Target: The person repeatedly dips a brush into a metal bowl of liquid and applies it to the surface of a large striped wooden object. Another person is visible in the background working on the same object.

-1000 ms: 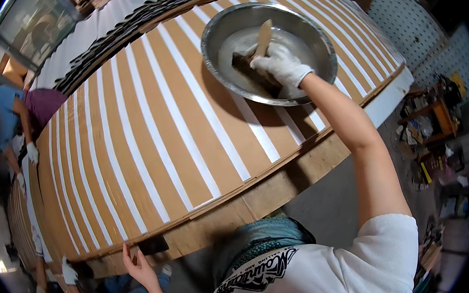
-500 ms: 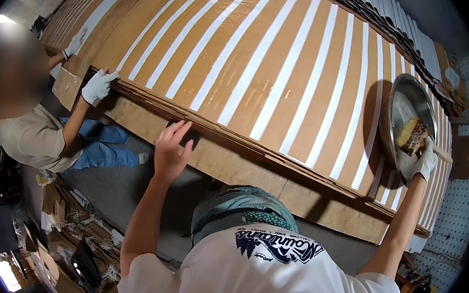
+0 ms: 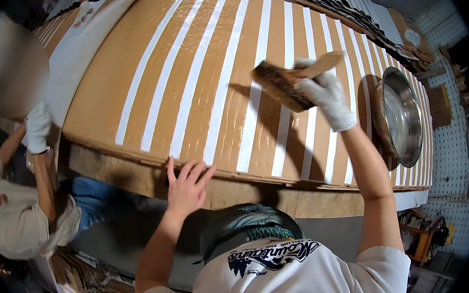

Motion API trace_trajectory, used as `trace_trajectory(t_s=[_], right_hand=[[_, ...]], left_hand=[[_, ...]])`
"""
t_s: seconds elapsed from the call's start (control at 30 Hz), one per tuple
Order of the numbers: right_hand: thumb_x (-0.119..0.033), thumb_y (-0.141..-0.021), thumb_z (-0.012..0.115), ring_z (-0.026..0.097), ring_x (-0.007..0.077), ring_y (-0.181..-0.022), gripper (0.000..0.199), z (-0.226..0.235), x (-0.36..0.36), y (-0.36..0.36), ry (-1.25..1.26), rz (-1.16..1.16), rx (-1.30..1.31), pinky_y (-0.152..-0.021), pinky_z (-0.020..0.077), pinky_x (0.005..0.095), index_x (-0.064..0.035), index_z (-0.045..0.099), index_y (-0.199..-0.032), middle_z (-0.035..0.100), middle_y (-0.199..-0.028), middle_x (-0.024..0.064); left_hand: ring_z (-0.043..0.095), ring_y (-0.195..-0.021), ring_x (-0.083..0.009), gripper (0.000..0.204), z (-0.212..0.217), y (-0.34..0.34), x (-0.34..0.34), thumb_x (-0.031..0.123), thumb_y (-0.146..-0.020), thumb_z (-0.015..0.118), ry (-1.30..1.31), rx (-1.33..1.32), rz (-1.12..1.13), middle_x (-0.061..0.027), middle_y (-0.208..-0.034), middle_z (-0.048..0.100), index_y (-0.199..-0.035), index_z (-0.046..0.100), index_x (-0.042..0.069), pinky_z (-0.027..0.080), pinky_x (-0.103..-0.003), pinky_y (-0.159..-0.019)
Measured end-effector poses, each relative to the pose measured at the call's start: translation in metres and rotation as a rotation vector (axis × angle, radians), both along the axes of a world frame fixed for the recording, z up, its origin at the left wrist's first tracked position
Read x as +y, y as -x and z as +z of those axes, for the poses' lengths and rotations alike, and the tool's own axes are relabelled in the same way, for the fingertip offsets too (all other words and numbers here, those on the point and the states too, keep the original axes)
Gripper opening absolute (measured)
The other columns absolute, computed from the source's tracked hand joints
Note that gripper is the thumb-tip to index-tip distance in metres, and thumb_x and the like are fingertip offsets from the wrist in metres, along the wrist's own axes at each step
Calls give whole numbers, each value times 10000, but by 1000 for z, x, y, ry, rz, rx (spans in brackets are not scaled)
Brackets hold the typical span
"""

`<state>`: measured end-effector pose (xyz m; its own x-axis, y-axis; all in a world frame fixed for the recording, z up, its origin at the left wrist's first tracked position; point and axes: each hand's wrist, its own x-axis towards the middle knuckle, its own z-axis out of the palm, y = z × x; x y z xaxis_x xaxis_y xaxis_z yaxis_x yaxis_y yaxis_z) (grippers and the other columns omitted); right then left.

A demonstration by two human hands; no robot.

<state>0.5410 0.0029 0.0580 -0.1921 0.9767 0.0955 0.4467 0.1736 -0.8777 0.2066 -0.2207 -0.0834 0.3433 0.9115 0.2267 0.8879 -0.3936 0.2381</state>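
Left: bare left hand (image 3: 186,190), spread at the striped board (image 3: 94,118)'s near edge | middle: brush (image 3: 282,87) above the board, gripped by gloved right hand (image 3: 329,96) | right: bowl (image 3: 400,117), brush just out of it, so work shifts boardward

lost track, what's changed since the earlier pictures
The gloved right hand has carried the brush leftward from the bowl, over the striped sheets; the bare left hand has reached their near edge. At left, a white sheet now curls up. Brush still gripped, bowl still on the sheets.
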Motion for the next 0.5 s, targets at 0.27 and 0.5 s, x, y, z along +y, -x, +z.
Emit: trace_trajectory(t_s=[0.27, 0.5], right_hand=[[-80, -877, 755, 726, 306, -976, 348, -64, 79, 80, -215, 80, -428, -830, 575, 391, -10, 619, -1189, 728, -1039, 180], [-62, -848, 769, 721, 314, -985, 406, -103, 268, 68, -381, -141, -455, -837, 568, 384, -34, 592, -1213, 731, -1034, 177]], left_hand=[[541, -1201, -288, 577, -9, 9, 8, 177, -739, 632, 42, -45, -49, -39, -1260, 619, -1309, 692, 241, 228, -714, -1163], [534, -1216, -240, 511, -14, 14, 13, 247, -813, 642, 94, 35, -61, -5, -1288, 594, -1315, 688, 330, 301, -726, -1116]])
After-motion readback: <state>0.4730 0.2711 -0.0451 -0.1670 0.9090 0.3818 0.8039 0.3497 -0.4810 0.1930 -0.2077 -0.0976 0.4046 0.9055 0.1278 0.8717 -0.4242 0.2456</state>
